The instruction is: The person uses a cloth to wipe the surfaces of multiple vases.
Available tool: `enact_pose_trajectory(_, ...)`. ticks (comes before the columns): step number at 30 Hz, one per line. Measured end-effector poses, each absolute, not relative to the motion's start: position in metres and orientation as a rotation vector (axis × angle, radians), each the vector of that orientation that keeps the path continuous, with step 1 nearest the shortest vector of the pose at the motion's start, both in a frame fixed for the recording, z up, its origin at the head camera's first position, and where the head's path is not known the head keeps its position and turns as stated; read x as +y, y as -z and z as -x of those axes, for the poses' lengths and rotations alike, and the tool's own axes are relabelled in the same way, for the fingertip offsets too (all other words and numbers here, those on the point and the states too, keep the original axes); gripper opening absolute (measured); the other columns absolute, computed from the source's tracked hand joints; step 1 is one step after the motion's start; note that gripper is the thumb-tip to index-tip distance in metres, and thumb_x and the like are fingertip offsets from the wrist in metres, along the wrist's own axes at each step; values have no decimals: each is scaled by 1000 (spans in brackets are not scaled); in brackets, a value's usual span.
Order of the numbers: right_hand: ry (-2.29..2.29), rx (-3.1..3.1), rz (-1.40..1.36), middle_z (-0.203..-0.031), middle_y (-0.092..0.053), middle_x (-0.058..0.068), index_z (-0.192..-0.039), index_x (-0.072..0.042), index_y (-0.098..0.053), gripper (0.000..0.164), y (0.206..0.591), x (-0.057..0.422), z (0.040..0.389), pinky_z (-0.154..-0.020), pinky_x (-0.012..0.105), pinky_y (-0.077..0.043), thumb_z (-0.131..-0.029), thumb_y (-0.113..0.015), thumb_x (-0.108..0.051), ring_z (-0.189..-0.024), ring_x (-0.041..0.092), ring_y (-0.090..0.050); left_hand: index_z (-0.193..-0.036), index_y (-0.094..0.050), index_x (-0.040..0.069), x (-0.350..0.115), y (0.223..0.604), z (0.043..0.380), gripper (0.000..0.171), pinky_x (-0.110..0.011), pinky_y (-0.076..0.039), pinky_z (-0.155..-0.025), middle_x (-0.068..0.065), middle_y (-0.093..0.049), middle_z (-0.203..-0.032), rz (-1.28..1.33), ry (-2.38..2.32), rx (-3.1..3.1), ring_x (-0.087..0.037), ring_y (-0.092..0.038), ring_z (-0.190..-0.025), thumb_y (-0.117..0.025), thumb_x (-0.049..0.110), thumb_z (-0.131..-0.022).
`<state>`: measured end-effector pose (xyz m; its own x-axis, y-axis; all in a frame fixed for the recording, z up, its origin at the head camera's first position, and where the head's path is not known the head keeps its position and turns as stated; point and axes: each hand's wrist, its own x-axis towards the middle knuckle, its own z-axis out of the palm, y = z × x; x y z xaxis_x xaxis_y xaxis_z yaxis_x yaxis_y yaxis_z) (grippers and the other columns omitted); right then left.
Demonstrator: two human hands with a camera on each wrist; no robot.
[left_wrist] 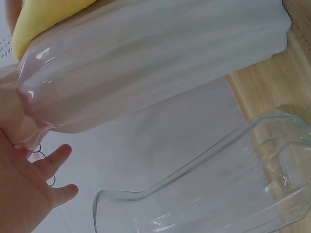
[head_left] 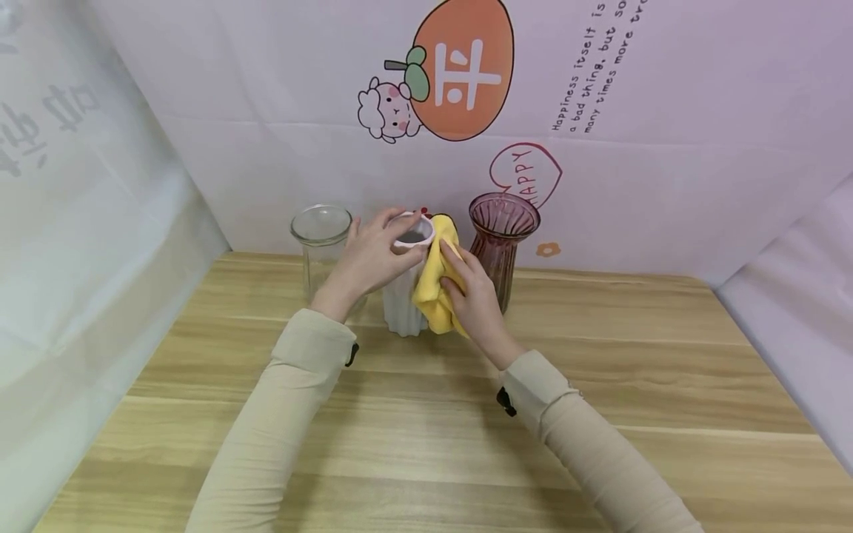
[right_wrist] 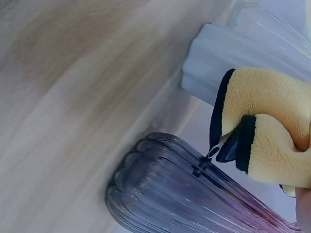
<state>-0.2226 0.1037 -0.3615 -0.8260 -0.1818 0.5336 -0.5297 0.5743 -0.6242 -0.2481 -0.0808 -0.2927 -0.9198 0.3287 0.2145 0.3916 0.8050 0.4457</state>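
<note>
A white fluted vase (head_left: 401, 305) stands upright near the back of the table, between two glass vases. My left hand (head_left: 369, 257) holds it by the rim, thumb and index finger around the top; in the left wrist view other fingers (left_wrist: 54, 160) spread away from it. A yellow cloth (head_left: 436, 292) is bunched in my right hand (head_left: 481, 311), which presses it against the vase's right side. In the right wrist view the cloth (right_wrist: 269, 99) shows a dark edging and covers part of the white vase (right_wrist: 214, 58).
A clear glass vase (head_left: 313, 266) stands close on the left, beside my left hand. To the right is a purple ribbed glass vase (head_left: 496, 259), partly behind my right hand. A printed white backdrop (head_left: 280, 89) rises behind the wooden table (head_left: 413, 444).
</note>
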Motion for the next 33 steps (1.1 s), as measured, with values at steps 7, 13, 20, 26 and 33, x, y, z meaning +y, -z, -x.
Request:
enact_pose_trajectory(7, -1142, -2446, -554, -137, -49, 24, -139, -6, -49, 53, 374, 105, 221, -103, 47, -47, -89, -61, 2, -127, 39, -50, -147, -38, 29, -81, 294, 249, 63, -61, -4, -119, -4, -31, -156, 572, 770, -2869, -33, -30, -143, -47, 46, -86)
enact_pose_trajectory(13, -1120, -2512, -543, -136, -49, 26, -140, -4, -47, 53, 388, 107, 220, -101, 48, -48, -89, -61, 0, -125, 40, -51, -148, -35, 28, -83, 292, 249, 64, -63, -3, -118, -3, -28, -157, 589, 736, -2892, -31, -24, -146, -45, 46, -87)
enact_pose_trajectory(20, -1092, -2629, -505, -138, -48, 26, -141, -7, -46, 54, 401, 110, 219, -100, 48, -48, -90, -62, -1, -125, 40, -51, -148, -36, 30, -83, 291, 247, 63, -63, -4, -118, -2, -28, -157, 593, 720, -2883, -27, -22, -147, -44, 47, -88)
enact_pose_trajectory(26, -1077, -2640, -517, -137, -49, 25, -141, -8, -47, 54, 403, 111, 220, -100, 47, -49, -90, -61, -1, -124, 39, -53, -148, -35, 30, -83, 289, 247, 61, -62, -5, -118, -2, -27, -158, 575, 691, -2893, -29, -20, -147, -44, 51, -91)
enact_pose_trajectory(33, -1073, -2562, -516, -132, -54, 25, -137, -9, -53, 52, 406, 114, 218, -99, 48, -49, -88, -63, 1, -122, 40, -55, -149, -33, 30, -81, 288, 246, 63, -62, -5, -118, -5, -23, -159, 548, 651, -2913, -34, -17, -147, -42, 57, -93)
